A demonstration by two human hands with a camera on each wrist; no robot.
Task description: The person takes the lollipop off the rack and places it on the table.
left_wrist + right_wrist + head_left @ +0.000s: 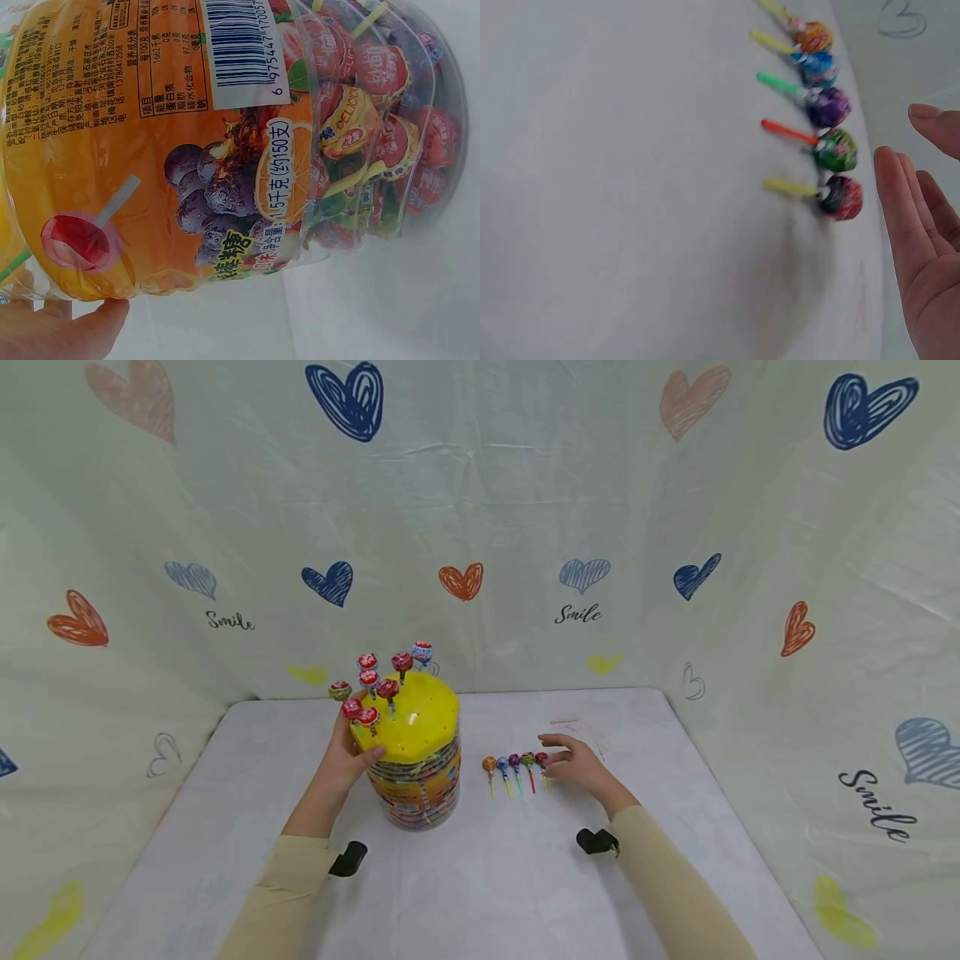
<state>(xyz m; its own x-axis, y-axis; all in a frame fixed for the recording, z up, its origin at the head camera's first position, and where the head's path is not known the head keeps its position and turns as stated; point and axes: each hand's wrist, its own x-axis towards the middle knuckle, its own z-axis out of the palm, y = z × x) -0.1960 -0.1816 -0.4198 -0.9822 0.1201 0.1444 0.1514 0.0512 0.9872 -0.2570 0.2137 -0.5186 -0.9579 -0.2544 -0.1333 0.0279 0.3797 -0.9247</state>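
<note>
A clear tub of wrapped lollipops point(417, 785) point(225, 142) stands on the white table point(510, 877). Its yellow lid point(412, 720) has holes, and several lollipops point(378, 683) stand upright in them. My left hand point(348, 758) holds the tub's left side near the lid; its thumb point(82, 330) shows under the tub in the left wrist view. Several loose lollipops point(516, 768) point(826, 109) lie in a row right of the tub. My right hand point(576, 762) point(922, 225) hovers with straight fingers just right of the dark red one point(842, 197), holding nothing.
Heart-printed cloth walls point(525, 527) enclose the table on the back and both sides. Black wrist mounts point(348, 857) sit on both beige sleeves. Bare tabletop lies in front of the tub and lollipop row.
</note>
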